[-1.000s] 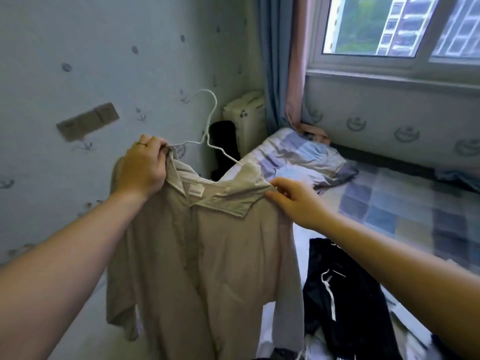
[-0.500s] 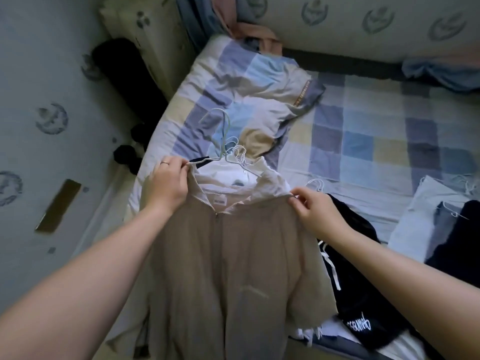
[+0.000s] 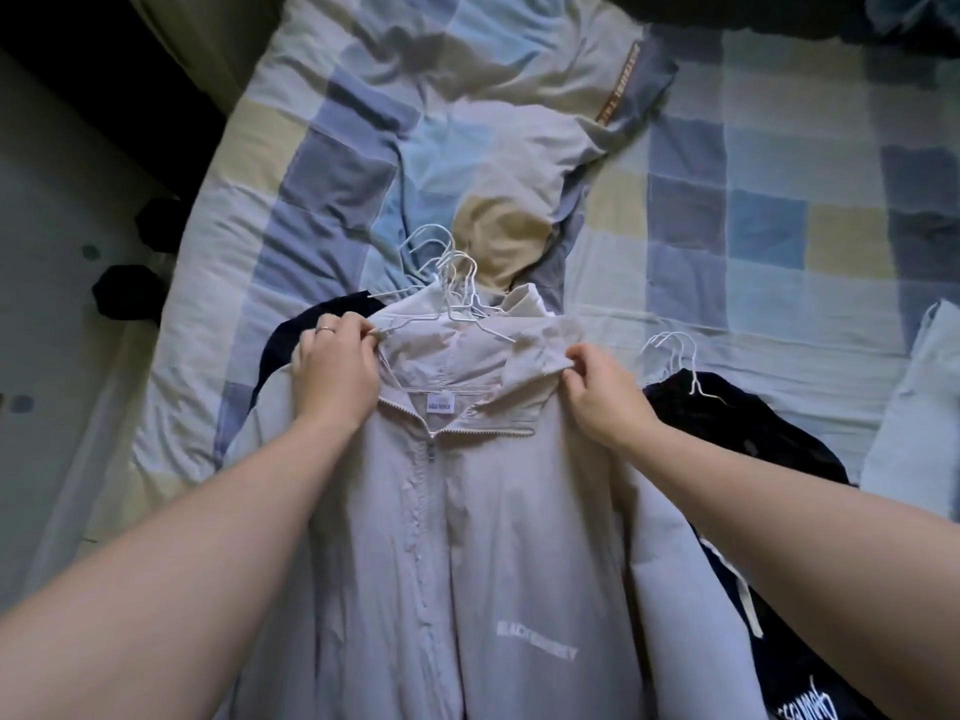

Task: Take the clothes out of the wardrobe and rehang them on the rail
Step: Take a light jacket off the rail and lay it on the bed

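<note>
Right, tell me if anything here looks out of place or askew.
Yes: several white wire hangers lie tangled in a heap at the collar of the beige jacket, hooks pointing different ways. The jacket and a black garment are spread over the checked quilt, not on a rail.

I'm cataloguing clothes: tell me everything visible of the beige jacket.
The beige jacket is thin, crinkly fabric with a front zip closed nearly to the collar, a white neck label and pale chest lettering. It is spread front-up over the bed, white wire hangers at its collar. The left hand and right hand pinch it beside the collar.
</note>
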`<state>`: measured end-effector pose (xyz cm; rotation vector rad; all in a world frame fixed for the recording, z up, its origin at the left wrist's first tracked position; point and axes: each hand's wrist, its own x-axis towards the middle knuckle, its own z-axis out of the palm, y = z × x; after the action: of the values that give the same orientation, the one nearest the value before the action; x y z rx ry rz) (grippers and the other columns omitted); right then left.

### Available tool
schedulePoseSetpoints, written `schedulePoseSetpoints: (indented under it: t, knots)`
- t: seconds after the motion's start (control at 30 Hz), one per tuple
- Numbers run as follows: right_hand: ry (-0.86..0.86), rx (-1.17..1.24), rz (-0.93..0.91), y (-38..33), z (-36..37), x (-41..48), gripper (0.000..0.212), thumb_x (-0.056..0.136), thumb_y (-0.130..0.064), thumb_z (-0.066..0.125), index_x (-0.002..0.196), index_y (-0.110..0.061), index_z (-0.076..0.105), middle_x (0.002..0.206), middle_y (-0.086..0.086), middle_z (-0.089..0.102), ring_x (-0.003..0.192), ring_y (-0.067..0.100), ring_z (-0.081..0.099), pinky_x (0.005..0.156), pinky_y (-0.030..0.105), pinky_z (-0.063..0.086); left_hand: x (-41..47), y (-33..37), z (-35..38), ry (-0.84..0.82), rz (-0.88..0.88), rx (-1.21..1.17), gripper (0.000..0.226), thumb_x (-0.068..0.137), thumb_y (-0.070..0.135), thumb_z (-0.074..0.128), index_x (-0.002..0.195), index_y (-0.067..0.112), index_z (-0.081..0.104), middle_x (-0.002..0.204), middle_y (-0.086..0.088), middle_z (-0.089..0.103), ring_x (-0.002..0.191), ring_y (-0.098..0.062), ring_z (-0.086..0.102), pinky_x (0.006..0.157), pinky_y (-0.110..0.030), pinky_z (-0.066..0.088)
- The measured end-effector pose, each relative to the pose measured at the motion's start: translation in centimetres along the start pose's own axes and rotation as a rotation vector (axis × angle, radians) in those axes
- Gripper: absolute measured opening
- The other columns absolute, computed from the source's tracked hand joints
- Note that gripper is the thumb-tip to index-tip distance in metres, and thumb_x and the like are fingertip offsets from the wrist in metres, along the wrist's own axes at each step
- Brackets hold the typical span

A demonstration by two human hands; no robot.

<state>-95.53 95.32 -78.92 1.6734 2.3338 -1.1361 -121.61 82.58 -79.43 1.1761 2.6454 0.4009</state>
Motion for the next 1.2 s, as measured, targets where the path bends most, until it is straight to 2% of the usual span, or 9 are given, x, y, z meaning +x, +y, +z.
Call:
schedulePoseSetpoints:
  t: [0.17, 0.3, 0.5, 0.57, 0.67, 0.77, 0.93, 1.07, 1.2]
  knots:
    - [-0.045, -0.057, 0.049, 0.5, 2.7, -0.3, 0.053, 0.095, -0.037, 0.046, 0.144, -0.022, 0.036, 0.135, 0.011, 0.05, 0.127, 0.033, 0.044, 0.104, 0.049, 0.036, -1.7, -0.5, 1.2, -0.028, 0.008, -0.021, 0.031, 0.094, 0.023, 0.061, 0.124, 0.016, 0.061, 0.13, -0.015, 0.057, 0.125, -0.037, 0.045, 0.11, -0.05, 0.03]
    - [0.013, -0.167, 0.007, 0.4, 2.5, -3.9, 0.061, 0.098, -0.042, 0.045, 0.153, -0.026, 0.022, 0.153, 0.002, 0.03, 0.142, 0.024, 0.025, 0.115, 0.044, 0.023, -5.8, 0.4, -0.3, -0.116, 0.046, 0.004, 0.048, 0.095, 0.033, 0.061, 0.14, 0.02, 0.052, 0.155, -0.01, 0.039, 0.146, -0.032, 0.026, 0.119, -0.051, 0.017]
    - [-0.092, -0.325, -0.094, 0.4, -0.1, -10.9, 0.066, 0.099, -0.047, 0.038, 0.156, -0.029, 0.01, 0.163, 0.002, 0.011, 0.149, 0.024, 0.008, 0.118, 0.044, 0.014, -13.5, 4.5, -4.4, -0.234, 0.007, 0.01, 0.068, 0.099, 0.049, 0.046, 0.158, 0.032, 0.016, 0.168, -0.001, 0.0, 0.153, -0.024, -0.006, 0.123, -0.048, -0.004]
    - [-0.112, -0.348, -0.146, 0.3, -1.5, -13.7, 0.065, 0.1, -0.049, 0.035, 0.156, -0.031, 0.007, 0.164, 0.0, 0.006, 0.15, 0.024, 0.004, 0.118, 0.044, 0.011, -16.6, 6.0, -5.8, -0.288, 0.002, 0.044, 0.073, 0.099, 0.054, 0.041, 0.158, 0.036, 0.003, 0.167, 0.002, -0.012, 0.152, -0.024, -0.014, 0.122, -0.048, -0.008]
    - [-0.117, -0.414, -0.214, 0.9, -3.5, -17.7, 0.067, 0.096, -0.058, 0.024, 0.156, -0.033, 0.006, 0.164, -0.001, 0.006, 0.15, 0.024, 0.005, 0.117, 0.045, 0.011, -21.8, 8.3, -7.6, -0.326, -0.028, 0.085, 0.074, 0.099, 0.06, 0.034, 0.157, 0.037, -0.006, 0.164, 0.005, -0.022, 0.151, -0.021, -0.022, 0.121, -0.048, -0.012]
    - [-0.138, -0.459, -0.284, 1.6, -5.9, -21.4, 0.077, 0.084, -0.066, 0.004, 0.155, -0.035, 0.005, 0.164, -0.003, 0.003, 0.15, 0.023, 0.002, 0.117, 0.047, 0.009, -26.9, 10.3, -9.0, -0.324, -0.094, 0.076, 0.074, 0.099, 0.062, 0.03, 0.157, 0.037, -0.008, 0.163, 0.005, -0.025, 0.149, -0.021, -0.025, 0.121, -0.049, -0.014]
    - [-0.132, -0.509, -0.418, 3.6, -11.2, -28.7, 0.08, 0.081, -0.067, -0.002, 0.154, -0.036, -0.002, 0.164, -0.005, -0.004, 0.15, 0.022, -0.004, 0.119, 0.047, 0.005, -36.2, 14.3, -11.8, -0.267, -0.19, 0.069, 0.074, 0.098, 0.064, 0.027, 0.157, 0.037, -0.008, 0.164, 0.005, -0.022, 0.149, -0.021, -0.025, 0.121, -0.05, -0.013]
    - [-0.137, -0.547, -0.574, 5.8, -14.2, -35.3, 0.078, 0.082, -0.067, 0.001, 0.154, -0.036, -0.003, 0.164, -0.004, -0.005, 0.15, 0.024, -0.005, 0.119, 0.048, 0.002, -43.9, 17.5, -14.0, -0.183, -0.253, 0.071, 0.075, 0.097, 0.066, 0.025, 0.156, 0.037, -0.01, 0.165, 0.003, -0.021, 0.15, -0.022, -0.025, 0.12, -0.05, -0.014]
    - [-0.134, -0.583, -0.752, 7.4, -16.6, -41.3, 0.067, 0.097, -0.062, 0.022, 0.153, -0.037, -0.006, 0.164, -0.005, -0.009, 0.15, 0.024, -0.009, 0.12, 0.049, -0.001, -51.7, 21.3, -16.3, -0.054, -0.318, 0.006, 0.074, 0.098, 0.066, 0.025, 0.157, 0.036, -0.008, 0.164, 0.004, -0.023, 0.149, -0.021, -0.026, 0.12, -0.049, -0.014]
